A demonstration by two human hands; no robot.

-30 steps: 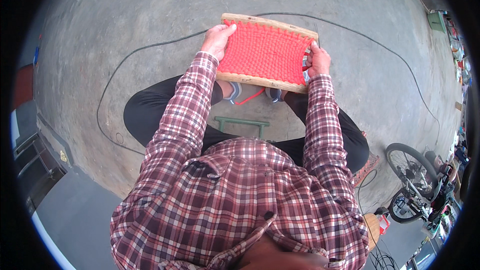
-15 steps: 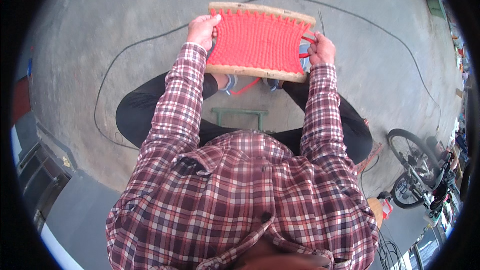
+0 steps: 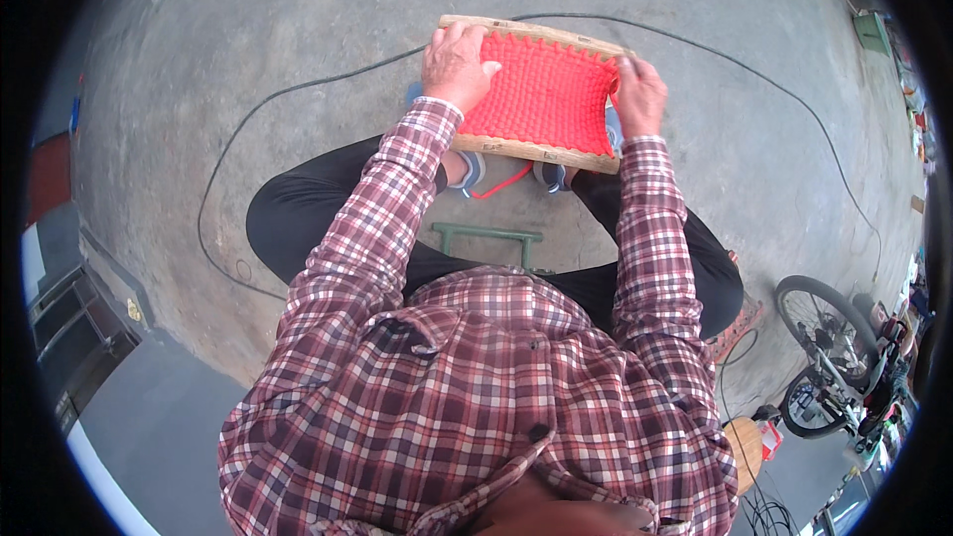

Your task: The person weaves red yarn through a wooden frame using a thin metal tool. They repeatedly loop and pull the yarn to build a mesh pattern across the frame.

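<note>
A red cord seat panel (image 3: 544, 94), woven between two wooden bars, is held out over my feet. Its far bar (image 3: 556, 34) is bare wood with small dark slots; the near bar (image 3: 526, 151) runs along the lower edge of the weave. My left hand (image 3: 457, 67) grips the left end, fingers over the far bar, thumb sticking out over the weave. At the far right corner, my right hand (image 3: 643, 97) is closed around the edge, its fingertips partly hidden. A loose red cord (image 3: 504, 184) hangs below the panel between my shoes.
A green metal bar frame (image 3: 486, 232) stands between my bent legs. A long black cable (image 3: 735, 52) loops across the concrete floor. To the right lie a bicycle (image 3: 826, 328) and a round wooden top (image 3: 745, 452); a green box (image 3: 873, 33) sits farther off.
The panel has shifted slightly right and nearer. My left hand has slid over the panel's far left corner. The right hand has moved up from the red cord at the side to the far right corner.
</note>
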